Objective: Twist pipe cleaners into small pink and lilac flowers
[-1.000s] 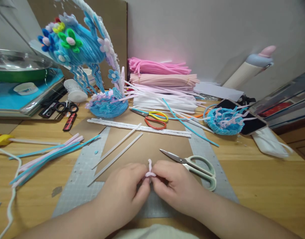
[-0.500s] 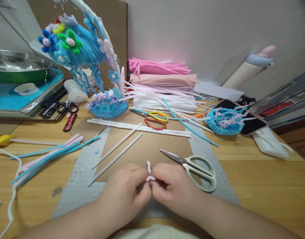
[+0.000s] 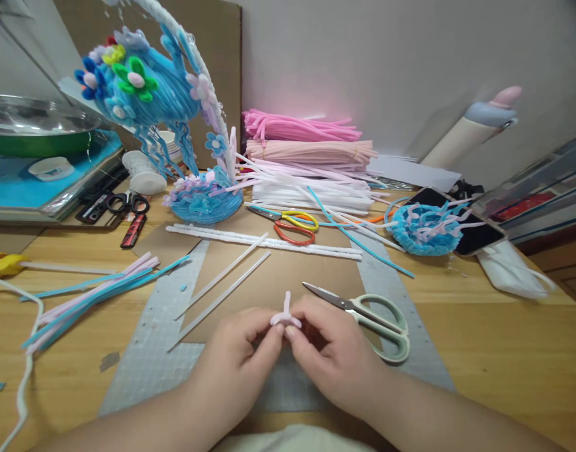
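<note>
Both my hands meet over the brown cardboard [image 3: 250, 285], pinching a small pale pink pipe cleaner [image 3: 287, 307] bent into loops, with one tip standing upright. My left hand [image 3: 238, 351] is closed on its left side, thumb pressed against it. Closed on the right side is my right hand [image 3: 332, 351], its thumb nearly touching the other. The lower part of the pipe cleaner is hidden by the fingers. Scissors with pale green handles [image 3: 379, 317] lie just beyond my right hand. Two clear sticks [image 3: 224, 295] rest on the cardboard past my left hand.
A blue pipe-cleaner jellyfish [image 3: 160, 88] hangs from a white arch at the back left. Pink and white pipe-cleaner bundles [image 3: 311, 150] lie along the wall. Red-and-yellow scissors [image 3: 295, 226], a blue fuzzy piece [image 3: 426, 229] and a phone [image 3: 480, 232] sit nearer.
The pipe cleaner has turned between my fingers. Its loops now show wider above my thumbs, and its upright tip has shifted right and up. My thumbs have moved up.
</note>
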Demonstrator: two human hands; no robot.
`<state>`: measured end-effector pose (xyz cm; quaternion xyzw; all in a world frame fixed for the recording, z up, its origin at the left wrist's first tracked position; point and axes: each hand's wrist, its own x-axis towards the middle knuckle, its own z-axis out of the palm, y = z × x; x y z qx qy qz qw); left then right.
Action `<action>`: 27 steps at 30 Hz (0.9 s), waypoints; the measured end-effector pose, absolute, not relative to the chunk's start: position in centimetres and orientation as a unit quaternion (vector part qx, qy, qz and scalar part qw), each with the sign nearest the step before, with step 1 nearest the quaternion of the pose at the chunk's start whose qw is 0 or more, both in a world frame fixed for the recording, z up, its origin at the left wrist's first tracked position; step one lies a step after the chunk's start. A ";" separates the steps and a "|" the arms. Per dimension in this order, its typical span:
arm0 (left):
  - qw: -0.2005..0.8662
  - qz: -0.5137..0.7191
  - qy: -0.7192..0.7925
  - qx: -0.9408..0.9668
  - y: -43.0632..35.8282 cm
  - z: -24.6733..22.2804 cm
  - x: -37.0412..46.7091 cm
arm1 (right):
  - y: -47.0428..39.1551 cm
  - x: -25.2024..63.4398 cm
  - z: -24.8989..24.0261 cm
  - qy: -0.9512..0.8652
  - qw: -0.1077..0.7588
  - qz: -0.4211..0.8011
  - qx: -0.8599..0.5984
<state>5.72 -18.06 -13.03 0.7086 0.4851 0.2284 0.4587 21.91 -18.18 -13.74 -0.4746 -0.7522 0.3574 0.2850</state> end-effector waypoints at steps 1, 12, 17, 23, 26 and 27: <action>0.483 0.237 0.481 0.692 -18.0 -13.0 5.7 | -18.1 22.0 -13.7 -0.742 0.287 0.371 -0.479; 0.406 0.234 0.498 0.730 -17.8 -13.0 5.5 | -18.0 22.2 -13.7 -0.735 0.279 0.393 -0.478; 0.383 0.181 0.491 0.761 -17.8 -13.0 5.4 | -18.0 22.4 -13.4 -0.770 0.245 0.351 -0.473; 0.367 0.188 0.495 0.765 -17.6 -13.0 5.3 | -18.1 22.5 -13.3 -0.765 0.250 0.368 -0.466; 0.437 0.218 0.504 0.713 -17.8 -13.0 5.3 | -18.1 22.2 -13.4 -0.710 0.264 0.448 -0.476; 0.461 0.228 0.503 0.695 -17.8 -13.0 5.3 | -18.0 22.1 -13.5 -0.681 0.268 0.488 -0.475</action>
